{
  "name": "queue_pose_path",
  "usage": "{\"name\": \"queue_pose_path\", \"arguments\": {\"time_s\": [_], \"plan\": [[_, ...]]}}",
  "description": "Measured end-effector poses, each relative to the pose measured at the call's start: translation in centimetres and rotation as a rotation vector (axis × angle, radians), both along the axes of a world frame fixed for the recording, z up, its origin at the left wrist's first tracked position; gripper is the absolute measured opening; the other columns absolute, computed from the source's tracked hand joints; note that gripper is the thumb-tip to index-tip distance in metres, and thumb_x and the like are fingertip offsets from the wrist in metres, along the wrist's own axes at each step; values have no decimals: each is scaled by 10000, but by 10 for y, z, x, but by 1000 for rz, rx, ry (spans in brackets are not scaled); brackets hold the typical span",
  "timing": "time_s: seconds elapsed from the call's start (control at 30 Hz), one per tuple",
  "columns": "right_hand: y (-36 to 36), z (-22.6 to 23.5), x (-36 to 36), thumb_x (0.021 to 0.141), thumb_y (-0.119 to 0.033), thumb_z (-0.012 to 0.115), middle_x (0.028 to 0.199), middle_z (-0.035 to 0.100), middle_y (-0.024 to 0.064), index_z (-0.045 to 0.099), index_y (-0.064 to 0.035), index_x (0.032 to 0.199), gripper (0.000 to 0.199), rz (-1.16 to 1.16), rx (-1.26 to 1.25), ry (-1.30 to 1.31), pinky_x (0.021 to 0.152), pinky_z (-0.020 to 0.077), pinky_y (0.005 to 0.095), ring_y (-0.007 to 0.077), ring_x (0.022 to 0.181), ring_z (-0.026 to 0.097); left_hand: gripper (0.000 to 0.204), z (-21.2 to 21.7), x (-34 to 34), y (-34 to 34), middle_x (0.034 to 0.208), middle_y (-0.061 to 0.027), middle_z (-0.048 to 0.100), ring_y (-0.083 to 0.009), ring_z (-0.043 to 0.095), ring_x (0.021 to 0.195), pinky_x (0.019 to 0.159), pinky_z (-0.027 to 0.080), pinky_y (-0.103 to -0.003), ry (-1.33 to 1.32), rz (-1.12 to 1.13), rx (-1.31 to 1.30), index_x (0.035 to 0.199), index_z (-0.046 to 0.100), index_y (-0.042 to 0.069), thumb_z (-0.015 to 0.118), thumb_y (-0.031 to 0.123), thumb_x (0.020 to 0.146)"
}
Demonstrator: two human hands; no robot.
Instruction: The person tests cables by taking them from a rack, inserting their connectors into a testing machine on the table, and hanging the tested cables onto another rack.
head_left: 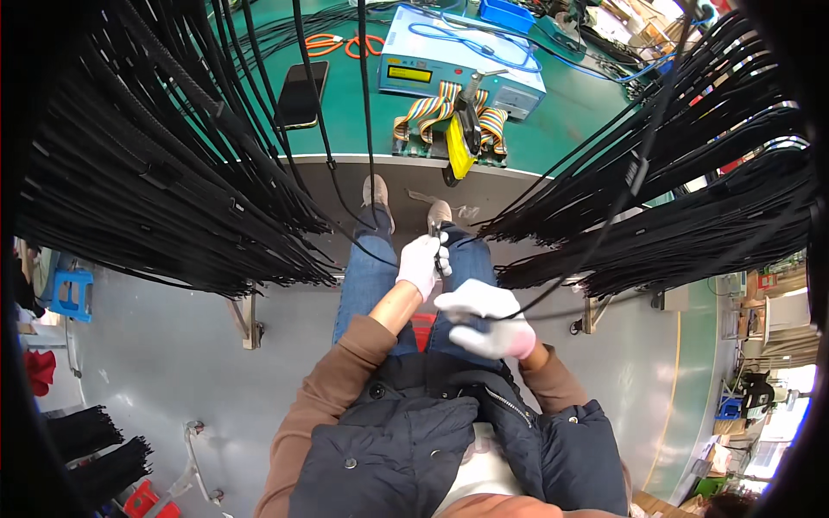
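Observation:
My left hand (420, 264), in a white glove, is closed round a black cable end (436, 235) above my knees. A black cable (367, 250) hangs from the left bundle and runs toward that hand. My right hand (490, 319), also white-gloved and slightly blurred, is to the right and nearer my lap. A second black cable (561, 285) comes down from the upper right and passes between its thumb and fingers, which curl loosely round it. The far end of this cable is hidden in the glove.
Thick bundles of black cables hang at left (155, 181) and right (673, 198). On the green table (570, 129) are a blue-white tester box (466, 65) with rainbow ribbon cables, a yellow-black toggle clamp (462, 142), a phone (302, 95) and orange-handled scissors (363, 45). A blue stool (72, 293) stands left.

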State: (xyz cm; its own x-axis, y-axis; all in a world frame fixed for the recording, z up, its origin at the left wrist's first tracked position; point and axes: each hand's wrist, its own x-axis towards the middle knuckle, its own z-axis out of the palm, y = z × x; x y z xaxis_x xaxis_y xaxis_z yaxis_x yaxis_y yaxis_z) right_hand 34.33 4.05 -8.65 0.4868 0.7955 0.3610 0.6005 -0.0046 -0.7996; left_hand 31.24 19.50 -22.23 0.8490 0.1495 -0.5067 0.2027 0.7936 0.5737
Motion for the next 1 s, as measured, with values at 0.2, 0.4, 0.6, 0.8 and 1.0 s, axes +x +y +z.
{"name": "queue_pose_path", "arguments": {"time_s": [0.2,0.4,0.6,0.8,1.0], "plan": [[-9,-49,32,884,-113,614,1088,676,97,657,-17,1111,251,-229,-199,-179,837,496,296,195,949,640,414,38,-5,-18,891,-96,649,-126,584,665,568,474,-227,-160,92,465,1348,506,25,467,41,937],[28,-63,66,948,-109,550,1070,659,104,615,-11,1173,255,-99,88,807,771,489,276,183,893,620,497,66,-14,-20,963,-120,660,-135,614,747,656,508,-220,-273,166,641,1399,486,6,481,-4,902],[42,-43,77,984,-175,538,827,611,64,633,-39,1084,194,-163,473,1297,628,453,253,125,662,531,283,88,7,29,757,-95,657,-119,565,536,496,466,-217,-209,336,501,1204,597,-11,501,67,949],[37,-45,89,987,-208,540,801,589,34,628,-45,1070,203,-195,461,1240,602,433,242,111,639,514,190,111,26,49,643,-85,627,-134,541,463,438,446,-225,-136,342,449,973,673,-33,558,116,944],[41,-46,93,974,-198,550,760,578,22,643,-41,1038,194,-278,412,1121,582,414,234,100,624,503,208,108,34,54,605,-89,615,-142,521,421,397,435,-237,-198,385,247,896,683,-46,581,132,930]]}}
